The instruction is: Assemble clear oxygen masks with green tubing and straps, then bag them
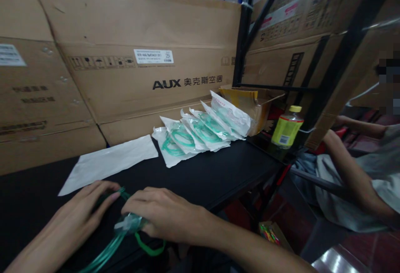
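Observation:
My left hand (90,206) pinches a bundle of green tubing near its upper end, above the black table. In the curled fingers of my right hand (156,210) is a clear green plastic mask (129,223), partly hidden under the palm. Several strands of green tubing (106,252) run down from it toward the bottom left, and a green strap (151,249) loops below my right hand. A flat white paper sheet or pouch (109,162) lies just beyond my hands. Right of it, several clear-and-white packets (200,133) with coiled green tubing inside lean overlapping in a row.
Large cardboard boxes (140,27) wall off the table's back. A small open carton (265,110) and a yellow-capped bottle (286,127) stand at the right, by a black metal frame (242,48). Another person (353,173) sits at far right. The black table (200,177) ends near me.

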`<state>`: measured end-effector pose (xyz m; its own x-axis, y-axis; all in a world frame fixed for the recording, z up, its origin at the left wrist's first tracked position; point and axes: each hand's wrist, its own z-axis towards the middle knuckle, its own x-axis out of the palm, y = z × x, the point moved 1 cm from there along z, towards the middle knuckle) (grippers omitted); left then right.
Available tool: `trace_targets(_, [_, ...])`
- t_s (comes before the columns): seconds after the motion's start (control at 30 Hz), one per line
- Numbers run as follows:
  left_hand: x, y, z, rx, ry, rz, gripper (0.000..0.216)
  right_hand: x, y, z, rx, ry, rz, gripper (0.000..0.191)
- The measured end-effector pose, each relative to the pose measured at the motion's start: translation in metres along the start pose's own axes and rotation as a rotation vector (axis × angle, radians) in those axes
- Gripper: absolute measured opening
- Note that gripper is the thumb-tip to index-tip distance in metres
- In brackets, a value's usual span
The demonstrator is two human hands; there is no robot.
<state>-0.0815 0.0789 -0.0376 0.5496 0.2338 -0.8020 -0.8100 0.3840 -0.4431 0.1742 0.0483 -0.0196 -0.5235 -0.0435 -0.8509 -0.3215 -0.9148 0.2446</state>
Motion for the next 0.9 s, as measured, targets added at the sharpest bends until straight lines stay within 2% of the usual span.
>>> trace_targets(0.1, [0.004, -0.043, 0.002, 0.046, 0.093, 0.017, 0.035, 0.006, 0.002, -0.001, 0.045, -0.018, 0.044, 0.027])
trace_targets(0.2, [0.008, -0.068, 0.003, 0.114, 0.129, 0.052, 0.033, 0.008, 0.002, -0.002, 0.027, -0.075, 0.162, 0.034])
trace_targets(0.3, [0.011, -0.071, 0.001, 0.156, 0.134, 0.085, 0.032, 0.001, -0.002, -0.004, 0.059, -0.302, 0.329, 0.031])
trace_targets(0.37, [0.013, -0.067, -0.001, 0.168, 0.120, 0.109, 0.029, -0.008, -0.009, -0.007, 0.215, -0.452, 0.377, 0.025])
trace_targets(0.4, [0.013, -0.065, -0.001, 0.172, 0.119, 0.117, 0.028, -0.013, -0.014, -0.009, 0.345, -0.481, 0.411, 0.030])
trace_targets(0.5, [0.013, -0.061, 0.002, 0.182, 0.144, 0.121, 0.024, -0.025, -0.026, -0.011, 0.634, -0.322, 0.609, 0.049])
trace_targets(0.57, [0.012, -0.061, 0.006, 0.176, 0.169, 0.101, 0.023, -0.032, -0.031, -0.010, 0.690, -0.181, 0.670, 0.051])
trace_targets(0.7, [0.009, -0.061, 0.010, 0.148, 0.150, 0.040, 0.019, -0.039, -0.037, -0.001, 0.623, -0.004, 0.653, 0.041])
trace_targets(0.8, [0.008, -0.061, 0.010, 0.166, 0.111, 0.015, 0.021, -0.036, -0.043, 0.005, 0.581, 0.081, 0.742, 0.041])
trace_targets(0.9, [0.006, -0.062, 0.009, 0.212, 0.082, 0.006, 0.023, -0.031, -0.048, 0.007, 0.518, 0.040, 0.761, 0.042])
